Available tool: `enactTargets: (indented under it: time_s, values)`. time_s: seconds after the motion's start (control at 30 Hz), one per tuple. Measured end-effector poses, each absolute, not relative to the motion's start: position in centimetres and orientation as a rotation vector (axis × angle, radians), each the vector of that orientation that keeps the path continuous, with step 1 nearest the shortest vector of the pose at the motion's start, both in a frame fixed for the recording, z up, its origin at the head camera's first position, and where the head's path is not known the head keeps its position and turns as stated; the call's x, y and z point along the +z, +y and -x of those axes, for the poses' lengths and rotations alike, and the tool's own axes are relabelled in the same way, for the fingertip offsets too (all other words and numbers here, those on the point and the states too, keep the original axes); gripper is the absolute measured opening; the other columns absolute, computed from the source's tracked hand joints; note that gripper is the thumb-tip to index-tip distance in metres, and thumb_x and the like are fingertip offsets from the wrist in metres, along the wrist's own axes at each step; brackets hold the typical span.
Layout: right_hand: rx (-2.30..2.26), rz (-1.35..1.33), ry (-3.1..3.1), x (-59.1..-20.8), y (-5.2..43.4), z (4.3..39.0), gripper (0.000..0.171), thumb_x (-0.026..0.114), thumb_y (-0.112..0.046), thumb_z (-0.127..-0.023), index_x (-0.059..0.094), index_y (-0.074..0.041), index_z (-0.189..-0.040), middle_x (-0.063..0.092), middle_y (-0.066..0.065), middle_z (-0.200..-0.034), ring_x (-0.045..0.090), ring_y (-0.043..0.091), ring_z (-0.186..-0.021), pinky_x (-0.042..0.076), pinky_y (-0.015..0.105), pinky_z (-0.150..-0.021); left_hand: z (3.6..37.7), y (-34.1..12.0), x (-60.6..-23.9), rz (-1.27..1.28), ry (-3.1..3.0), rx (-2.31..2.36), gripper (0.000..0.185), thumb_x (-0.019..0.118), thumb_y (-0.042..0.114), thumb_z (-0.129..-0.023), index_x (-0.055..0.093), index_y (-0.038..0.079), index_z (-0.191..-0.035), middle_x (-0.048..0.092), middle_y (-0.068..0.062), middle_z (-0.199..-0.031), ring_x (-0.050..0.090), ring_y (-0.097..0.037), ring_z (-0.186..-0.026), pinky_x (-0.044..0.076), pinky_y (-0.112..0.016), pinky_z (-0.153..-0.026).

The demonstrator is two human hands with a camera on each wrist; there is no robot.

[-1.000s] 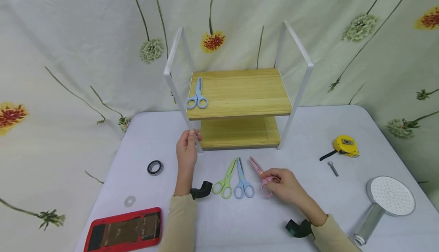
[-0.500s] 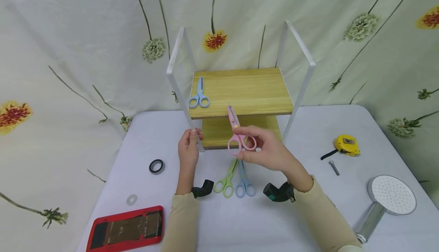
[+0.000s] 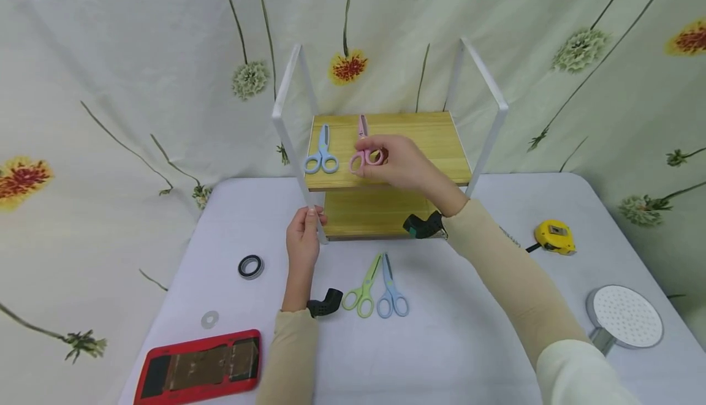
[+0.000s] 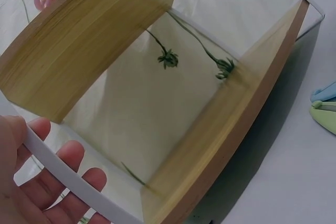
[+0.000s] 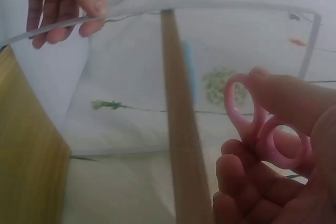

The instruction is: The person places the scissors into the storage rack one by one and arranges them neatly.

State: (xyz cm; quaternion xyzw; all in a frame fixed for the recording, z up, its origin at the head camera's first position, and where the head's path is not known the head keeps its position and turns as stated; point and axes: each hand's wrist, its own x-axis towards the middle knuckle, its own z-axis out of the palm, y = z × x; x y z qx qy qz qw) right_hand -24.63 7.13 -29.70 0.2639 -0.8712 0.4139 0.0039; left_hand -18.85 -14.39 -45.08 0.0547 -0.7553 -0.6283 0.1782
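At 7 o'clock, nearest the viewer, a red tray [image 3: 198,371] lies flat on the white table [image 3: 441,356], with a small washer [image 3: 209,320] and a black ring [image 3: 250,267] beyond it toward 9 o'clock. At the centre of the table, green scissors [image 3: 361,288] and blue scissors [image 3: 391,289] are laid side by side, handles toward the viewer, blades pointed at 12 o'clock toward the shelf. At 4 o'clock a round shower head [image 3: 625,318] lies face up, and a yellow tape measure [image 3: 555,237] sits past it at 3 o'clock. Just beyond the paired scissors, the front left white post [image 3: 300,172] of the two-tier wooden shelf [image 3: 419,141] is gripped near its foot by the left hand [image 3: 303,242], fingers curled round it; this hold is judged to steady the frame. Above and farther on, the pink scissors [image 3: 361,147] are pinched by their handle loops in the right hand [image 3: 399,163], blades aimed at 12 o'clock over the upper board, so that they line up parallel with a second blue pair [image 3: 322,151] already lying just beside them at 9 o'clock. Whether the pink pair touches the board cannot be told. A flowered curtain [image 3: 138,56] hangs behind.
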Motion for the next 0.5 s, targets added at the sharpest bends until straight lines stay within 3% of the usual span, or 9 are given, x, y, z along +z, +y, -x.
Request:
enactTargets:
  time_s: [0.07, 0.3, 0.5]
  values:
    - [1.228, -0.835, -2.765, -30.1, 6.7, 25.6, 0.046, 0.078, -0.023, -0.089, 0.067, -0.005, -0.130, 0.069, 0.010, -0.115, 0.054, 0.021, -0.091, 0.045, 0.027, -0.076, 18.8, -14.4, -45.1, -0.157, -2.139, -1.774, 0.033, 0.045, 0.023, -0.110, 0.067, -0.002, -0.109, 0.070, -0.024, -0.099, 0.062, -0.007, -0.089, 0.048, -0.033, -0.087]
    - [0.927, -0.923, -2.700, -31.9, 5.7, 27.2, 0.032, 0.073, -0.031, -0.094, 0.075, -0.010, -0.118, 0.068, 0.011, -0.100, 0.056, 0.024, -0.090, 0.041, 0.034, -0.080, 18.8, -14.5, -45.2, -0.182, -2.163, -1.783, 0.034, 0.044, 0.024, -0.110, 0.066, -0.002, -0.110, 0.070, -0.024, -0.101, 0.061, -0.010, -0.093, 0.046, -0.028, -0.086]
    - [0.890, -0.892, -2.646, -32.3, 5.8, 27.2, 0.026, 0.074, -0.032, -0.093, 0.079, -0.015, -0.112, 0.069, 0.011, -0.108, 0.057, 0.026, -0.100, 0.042, 0.042, -0.087, 19.0, -14.5, -45.2, -0.158, -2.146, -1.790, 0.034, 0.045, 0.024, -0.110, 0.066, -0.003, -0.109, 0.070, -0.025, -0.101, 0.061, -0.013, -0.093, 0.045, -0.023, -0.083]
